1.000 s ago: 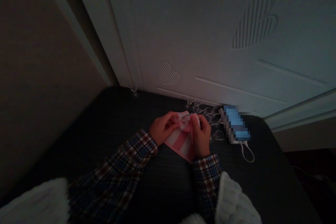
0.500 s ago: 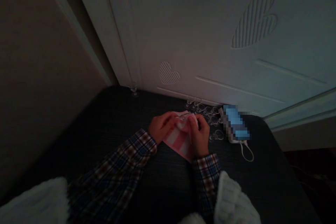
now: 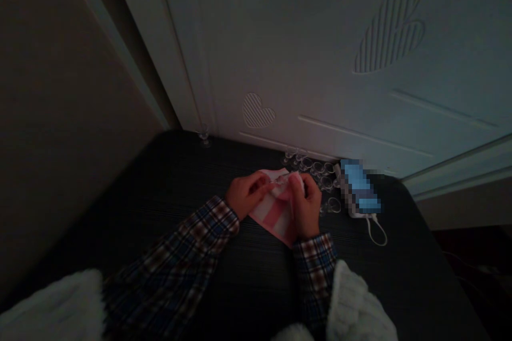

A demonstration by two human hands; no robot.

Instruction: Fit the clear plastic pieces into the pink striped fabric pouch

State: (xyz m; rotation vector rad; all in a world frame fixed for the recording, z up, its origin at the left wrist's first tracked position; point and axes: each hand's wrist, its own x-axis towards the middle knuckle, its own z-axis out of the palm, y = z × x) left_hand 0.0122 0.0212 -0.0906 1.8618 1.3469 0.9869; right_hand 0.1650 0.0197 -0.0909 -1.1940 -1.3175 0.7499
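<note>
Dark tabletop [image 3: 176, 184] spreads below; left hand [image 3: 245, 196] pinches clear glassware [image 3: 280, 178] in narrowed fingers, right hand [image 3: 307, 208] grips pink cloth [image 3: 274, 213] against it. Loose pinching could drop the glassware near the stemmed glasses [image 3: 319, 167].

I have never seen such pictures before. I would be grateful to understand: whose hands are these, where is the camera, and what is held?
There is no machine: these are a person's bare hands, seen by a camera worn on the head, looking forward and down. The left hand holds a small clear object; the right hand holds a pink-and-white cloth against it. Dim light hides its exact shape. On the dark table, small clear cups cluster near the right hand, another cup stands further left, and a pixelated device with a white cable lies right.
</note>
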